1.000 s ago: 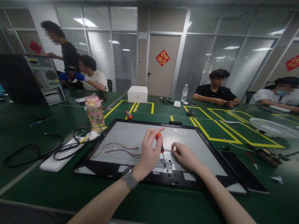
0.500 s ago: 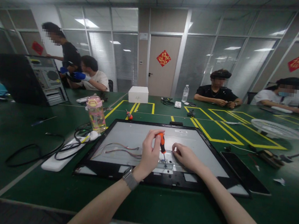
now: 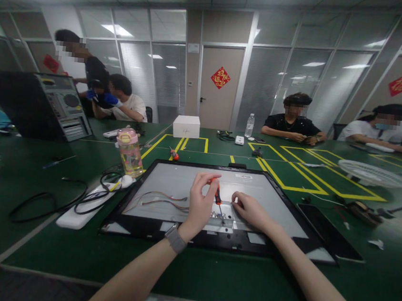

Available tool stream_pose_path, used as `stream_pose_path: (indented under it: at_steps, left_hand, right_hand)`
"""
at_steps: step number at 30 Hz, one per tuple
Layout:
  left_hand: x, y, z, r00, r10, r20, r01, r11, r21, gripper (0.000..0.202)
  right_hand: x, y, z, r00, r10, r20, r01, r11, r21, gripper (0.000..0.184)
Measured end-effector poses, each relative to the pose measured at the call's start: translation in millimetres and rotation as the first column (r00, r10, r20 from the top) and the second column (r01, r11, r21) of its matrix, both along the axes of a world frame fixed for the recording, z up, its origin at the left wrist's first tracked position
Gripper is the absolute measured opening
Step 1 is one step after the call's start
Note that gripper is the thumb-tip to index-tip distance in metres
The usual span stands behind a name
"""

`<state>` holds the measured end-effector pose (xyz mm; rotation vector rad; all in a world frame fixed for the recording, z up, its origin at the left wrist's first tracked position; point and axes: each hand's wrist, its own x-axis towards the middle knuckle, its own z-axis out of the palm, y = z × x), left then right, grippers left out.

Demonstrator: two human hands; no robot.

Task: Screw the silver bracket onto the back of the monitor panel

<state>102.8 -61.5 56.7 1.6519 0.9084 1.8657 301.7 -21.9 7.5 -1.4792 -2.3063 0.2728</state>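
Observation:
A flat monitor panel in a black frame lies face down on the green table in front of me. My left hand is closed around a small orange-handled screwdriver, held upright with its tip on a metal bracket near the panel's lower edge. My right hand rests on the panel just right of the bracket, fingers curled and pinched at something I cannot make out. Thin coloured wires run across the panel to the left of my hands.
A pink-lidded bottle, black cables and a white strip lie left. A computer case stands far left. A white box, a fan grille and a dark slab are around. Other people sit across the table.
The screwdriver handle has turned and shifted slightly in my left hand's fingers. My right hand has stayed in place on the panel.

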Motion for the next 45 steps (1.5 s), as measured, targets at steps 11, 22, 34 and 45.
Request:
stream_pose_path:
  at_steps: [11,22,34,45]
  left_hand:
    - [0.0,-0.4,-1.2,0.995,-0.103,-0.011,0.103,0.994,-0.034,0.028]
    - [-1.1,-1.2,-0.6,0.999,-0.028,-0.040,0.028,1.000,-0.005,0.024]
    - [-0.7,-6.1,1.7,0.996,-0.053,-0.065,0.055,0.998,0.017,0.025]
    - [-2.0,-3.5,0.0,0.993,-0.077,-0.095,0.077,0.997,-0.008,0.021]
  right_hand:
    - [0.4,1.1,-1.4,1.000,0.003,-0.004,-0.003,1.000,-0.004,0.011]
    - [1.3,2.0,-2.4,1.000,0.008,-0.006,-0.008,1.000,-0.001,0.010]
    - [1.9,2.0,-2.8,1.000,0.017,-0.009,-0.017,1.000,0.006,0.011]
    - [-3.3,-1.1,2.3,1.000,-0.011,-0.004,0.010,1.000,-0.010,0.012]
